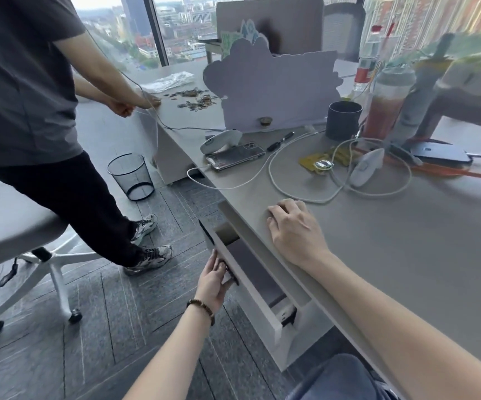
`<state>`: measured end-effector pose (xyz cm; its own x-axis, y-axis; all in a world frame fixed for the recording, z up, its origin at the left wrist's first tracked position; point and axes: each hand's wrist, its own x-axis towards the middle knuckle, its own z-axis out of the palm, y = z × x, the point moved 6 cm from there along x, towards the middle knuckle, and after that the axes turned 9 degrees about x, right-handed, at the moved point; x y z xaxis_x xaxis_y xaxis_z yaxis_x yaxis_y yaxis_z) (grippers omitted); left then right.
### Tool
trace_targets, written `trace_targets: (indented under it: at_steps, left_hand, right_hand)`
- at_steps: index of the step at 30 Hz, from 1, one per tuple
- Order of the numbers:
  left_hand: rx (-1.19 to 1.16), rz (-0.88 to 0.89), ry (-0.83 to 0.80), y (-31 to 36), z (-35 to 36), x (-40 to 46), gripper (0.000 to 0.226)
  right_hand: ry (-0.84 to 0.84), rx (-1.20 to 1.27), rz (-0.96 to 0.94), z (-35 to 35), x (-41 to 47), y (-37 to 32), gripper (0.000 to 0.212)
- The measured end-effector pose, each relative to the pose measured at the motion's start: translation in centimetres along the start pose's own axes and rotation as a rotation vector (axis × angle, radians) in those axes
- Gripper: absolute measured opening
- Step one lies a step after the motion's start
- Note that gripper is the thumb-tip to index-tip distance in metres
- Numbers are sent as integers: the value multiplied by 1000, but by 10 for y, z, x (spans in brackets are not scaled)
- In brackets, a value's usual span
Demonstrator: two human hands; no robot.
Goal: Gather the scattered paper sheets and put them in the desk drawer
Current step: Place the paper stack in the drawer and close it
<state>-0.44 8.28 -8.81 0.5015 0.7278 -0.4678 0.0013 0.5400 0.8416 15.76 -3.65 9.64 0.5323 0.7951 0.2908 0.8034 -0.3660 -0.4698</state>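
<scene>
The desk drawer point(245, 287) under the grey desk point(392, 241) stands partly pulled out, and its inside looks dark. My left hand point(214, 280) grips the dark handle on the drawer's white front. My right hand point(294, 229) rests flat on the desk top near its left edge, fingers relaxed, holding nothing. No loose paper sheets show near my hands; a pale sheet-like pile point(172, 80) lies at the far end of the desk.
A phone point(235, 157) on a white cable, a pen point(279, 141), a dark cup point(343, 119), bottles and a cardboard cut-out point(271, 90) crowd the desk. Another person point(31, 111) stands at left beside a mesh bin point(131, 176) and an office chair point(17, 241).
</scene>
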Motion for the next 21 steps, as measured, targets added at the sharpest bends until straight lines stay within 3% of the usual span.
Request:
trace_targets:
  at_steps: [8, 21]
  left_hand:
    - [8, 24, -52, -4, 49, 22, 58]
    - [-20, 10, -65, -14, 51, 39, 57]
  right_hand:
    - [36, -4, -26, 2, 2, 1, 30]
    - [49, -49, -42, 8, 6, 1, 25]
